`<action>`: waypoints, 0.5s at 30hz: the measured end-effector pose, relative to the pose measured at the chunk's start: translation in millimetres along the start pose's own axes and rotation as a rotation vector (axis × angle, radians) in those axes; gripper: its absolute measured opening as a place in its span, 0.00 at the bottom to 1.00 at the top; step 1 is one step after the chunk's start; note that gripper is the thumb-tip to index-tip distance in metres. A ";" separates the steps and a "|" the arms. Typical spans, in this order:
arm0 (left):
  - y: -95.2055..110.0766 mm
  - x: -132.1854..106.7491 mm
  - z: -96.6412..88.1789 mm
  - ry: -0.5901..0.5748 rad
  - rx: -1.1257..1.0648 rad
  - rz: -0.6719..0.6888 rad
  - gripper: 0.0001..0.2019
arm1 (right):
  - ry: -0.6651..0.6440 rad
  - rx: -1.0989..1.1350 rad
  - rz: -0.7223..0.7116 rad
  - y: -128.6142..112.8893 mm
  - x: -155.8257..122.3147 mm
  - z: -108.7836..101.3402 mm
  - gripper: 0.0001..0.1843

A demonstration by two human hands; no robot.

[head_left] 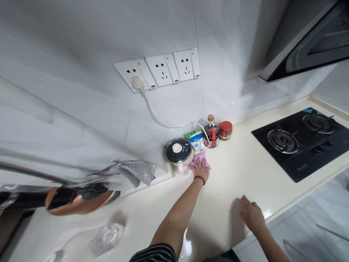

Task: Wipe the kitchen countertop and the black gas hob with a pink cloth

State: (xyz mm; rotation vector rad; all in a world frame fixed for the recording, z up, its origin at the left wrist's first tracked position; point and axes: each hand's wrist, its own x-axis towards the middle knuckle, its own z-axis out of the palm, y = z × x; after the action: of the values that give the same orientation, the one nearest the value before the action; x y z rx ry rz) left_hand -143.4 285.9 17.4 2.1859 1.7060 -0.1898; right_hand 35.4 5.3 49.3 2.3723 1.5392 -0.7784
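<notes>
My left hand (201, 168) lies flat with fingers spread on a purple cloth (198, 160), pressing it on the cream countertop (240, 171) beside a small electric pot (179, 153) with a dark lid. My right hand (251, 213) rests palm down near the counter's front edge, fingers loosely curled, with nothing in it. A black bracelet is on my left wrist.
Behind the cloth stand a salt bag (196, 140), a dark sauce bottle (211, 131) and a red-lidded jar (225, 130). A black gas hob (302, 140) is at the right. Wall sockets (159, 71) hold the pot's white cord. A copper pan (79, 198) and glass lid (105, 238) lie left.
</notes>
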 end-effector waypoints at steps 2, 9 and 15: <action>-10.0 -17.0 11.8 0.024 0.005 -0.016 0.36 | 0.016 0.004 -0.003 1.5 1.1 3.1 0.32; -7.3 -9.4 3.5 0.027 -0.026 -0.108 0.36 | -0.010 -0.001 -0.021 5.3 2.4 0.8 0.33; -2.5 -23.0 7.8 0.006 -0.053 -0.075 0.37 | 0.011 -0.037 -0.033 8.6 6.1 4.5 0.32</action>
State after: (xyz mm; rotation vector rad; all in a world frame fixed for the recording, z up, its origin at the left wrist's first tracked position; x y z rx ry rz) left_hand -151.0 262.7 17.1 2.0882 1.7766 -0.1557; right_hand 43.6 4.4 41.4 2.3347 1.5862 -0.7393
